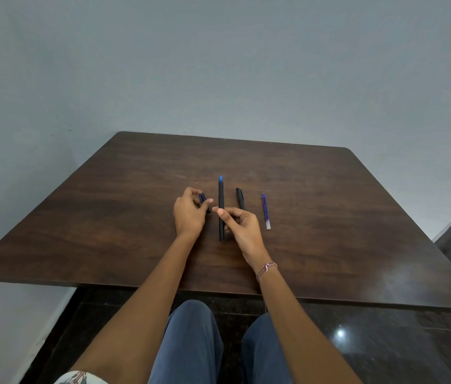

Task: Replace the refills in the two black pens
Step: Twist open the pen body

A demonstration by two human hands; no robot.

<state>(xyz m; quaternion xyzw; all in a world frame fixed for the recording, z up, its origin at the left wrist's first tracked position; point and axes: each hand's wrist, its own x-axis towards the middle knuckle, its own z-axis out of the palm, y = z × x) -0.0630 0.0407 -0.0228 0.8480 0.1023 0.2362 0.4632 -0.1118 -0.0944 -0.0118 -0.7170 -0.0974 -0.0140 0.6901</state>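
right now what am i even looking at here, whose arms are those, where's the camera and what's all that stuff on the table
There is only one picture, taken by a wide-angle camera worn on a person's head, looking forward and down. So the two bare arms reaching in from the bottom are that person's own, and the blue trouser legs below are their knees.

They sit at a dark brown wooden table. The right hand, with a braided thread band at its wrist, pinches a long black pen with a blue tip, which points away from the person. The left hand holds a short black piece, probably that pen's cap, though it is partly hidden.

Lying free on the table are a second black pen, partly behind the right hand, and farther right a thin blue refill tube.
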